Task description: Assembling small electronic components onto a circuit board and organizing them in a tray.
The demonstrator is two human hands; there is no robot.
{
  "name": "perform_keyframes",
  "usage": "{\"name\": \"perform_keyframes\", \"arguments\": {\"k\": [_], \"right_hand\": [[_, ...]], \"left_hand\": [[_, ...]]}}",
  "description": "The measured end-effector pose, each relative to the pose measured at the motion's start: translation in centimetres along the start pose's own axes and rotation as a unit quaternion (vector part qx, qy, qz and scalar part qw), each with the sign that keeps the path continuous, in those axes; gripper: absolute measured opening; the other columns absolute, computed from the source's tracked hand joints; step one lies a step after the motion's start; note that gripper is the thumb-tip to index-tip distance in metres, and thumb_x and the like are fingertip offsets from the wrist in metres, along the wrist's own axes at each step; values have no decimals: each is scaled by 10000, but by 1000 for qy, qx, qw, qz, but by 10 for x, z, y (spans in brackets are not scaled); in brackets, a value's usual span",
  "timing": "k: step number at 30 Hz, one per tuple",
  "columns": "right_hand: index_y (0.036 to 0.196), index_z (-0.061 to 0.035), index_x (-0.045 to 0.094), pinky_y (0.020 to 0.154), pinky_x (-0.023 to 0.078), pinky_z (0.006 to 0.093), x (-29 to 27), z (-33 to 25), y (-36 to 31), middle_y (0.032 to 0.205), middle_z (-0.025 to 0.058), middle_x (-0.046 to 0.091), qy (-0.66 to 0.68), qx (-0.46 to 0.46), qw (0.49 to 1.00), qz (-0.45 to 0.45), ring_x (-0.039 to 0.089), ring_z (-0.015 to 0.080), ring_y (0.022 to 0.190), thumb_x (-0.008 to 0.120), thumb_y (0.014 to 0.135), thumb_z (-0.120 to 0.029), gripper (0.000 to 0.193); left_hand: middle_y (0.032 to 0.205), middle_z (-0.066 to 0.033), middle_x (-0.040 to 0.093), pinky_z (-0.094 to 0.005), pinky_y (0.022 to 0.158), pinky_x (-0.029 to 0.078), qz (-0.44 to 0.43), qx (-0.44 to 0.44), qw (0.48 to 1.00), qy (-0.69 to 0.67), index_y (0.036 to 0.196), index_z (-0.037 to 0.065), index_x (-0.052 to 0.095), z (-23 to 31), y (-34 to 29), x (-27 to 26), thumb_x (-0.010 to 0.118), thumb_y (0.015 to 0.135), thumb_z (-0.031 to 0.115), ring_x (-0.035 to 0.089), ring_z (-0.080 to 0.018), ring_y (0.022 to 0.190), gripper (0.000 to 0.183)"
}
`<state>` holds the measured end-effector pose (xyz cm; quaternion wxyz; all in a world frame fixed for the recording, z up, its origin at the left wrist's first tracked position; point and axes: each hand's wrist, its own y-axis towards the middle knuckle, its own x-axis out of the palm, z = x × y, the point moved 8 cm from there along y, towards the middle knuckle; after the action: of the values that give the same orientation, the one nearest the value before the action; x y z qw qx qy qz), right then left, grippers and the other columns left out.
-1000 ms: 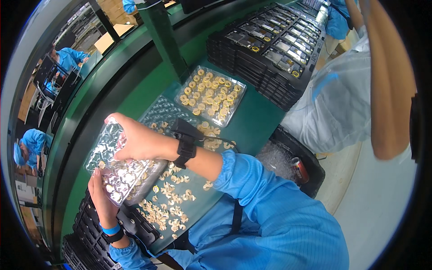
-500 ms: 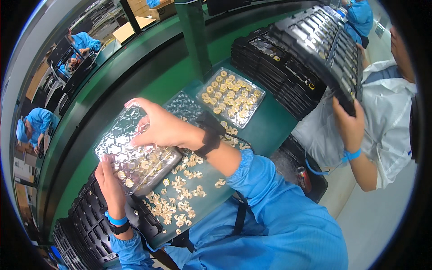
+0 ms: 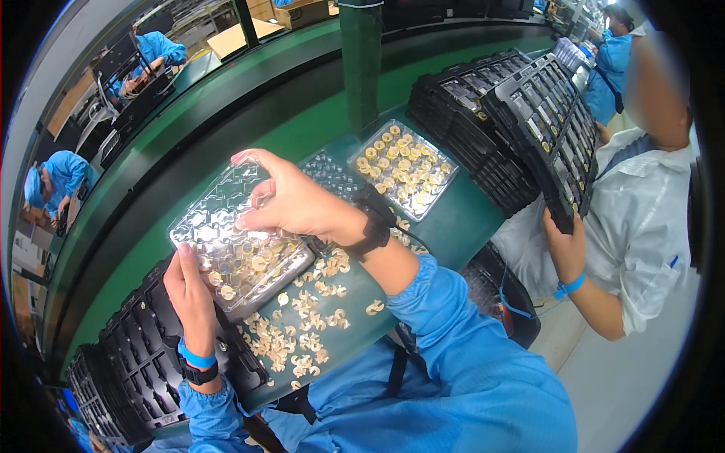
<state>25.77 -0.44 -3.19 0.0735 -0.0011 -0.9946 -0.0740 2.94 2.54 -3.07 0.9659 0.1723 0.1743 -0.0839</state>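
Observation:
Both my hands grip a clear plastic blister tray (image 3: 215, 208), tilted above the green work surface (image 3: 362, 302). My left hand (image 3: 187, 285) is closed on its near left edge. Across the top reaches my right hand (image 3: 294, 198), its fingers over the far edge and thumb bent onto the moulded pockets. Small round cream-and-gold parts (image 3: 257, 260) show through the lower portion of the plastic; whether a second tray lies beneath is hard to tell. Below and to the right, many curled cream scraps (image 3: 302, 313) lie scattered on the surface.
Another clear tray (image 3: 415, 205), filled with round gold-rimmed parts, lies farther right beside an unfilled clear tray (image 3: 328, 172). Black tray stacks stand at the left (image 3: 136, 347) and far right (image 3: 461, 128). A co-worker in white holds a black tray (image 3: 547, 124). A green post (image 3: 361, 68) rises behind.
The co-worker's black tray has come lower and tilted beside the far-right stack. My hands keep hold of the clear tray, with little change in grip; the whole view has shifted slightly.

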Motion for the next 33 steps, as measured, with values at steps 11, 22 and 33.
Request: {"name": "perform_keyframes", "arguments": {"k": [11, 22, 33], "right_hand": [[1553, -121, 394, 508, 479, 239, 0, 1, 2, 887, 57, 627, 5, -25, 1000, -10, 632, 82, 656, 836, 835, 19, 855], [1552, -93, 370, 491, 488, 248, 0, 1, 2, 863, 68, 634, 36, -29, 999, -18, 680, 124, 615, 827, 845, 41, 852], [1557, -83, 354, 467, 454, 251, -3, 0, 2, 820, 66, 640, 19, -33, 999, -18, 665, 118, 605, 820, 847, 34, 857]], "left_hand": [[641, 67, 420, -265, 483, 285, -15, 16, 1000, -8, 785, 60, 553, -18, 3, 0, 493, 1166, 392, 390, -31, 551, 509], [689, 45, 405, -306, 560, 245, 19, -3, 998, 52, 780, 31, 496, 1, -2, 3, 485, 1168, 366, 332, -68, 635, 513], [681, 54, 353, -321, 567, 219, -13, 16, 998, 52, 766, 74, 411, 6, -1, 4, 477, 1176, 360, 302, -64, 648, 504]]}}
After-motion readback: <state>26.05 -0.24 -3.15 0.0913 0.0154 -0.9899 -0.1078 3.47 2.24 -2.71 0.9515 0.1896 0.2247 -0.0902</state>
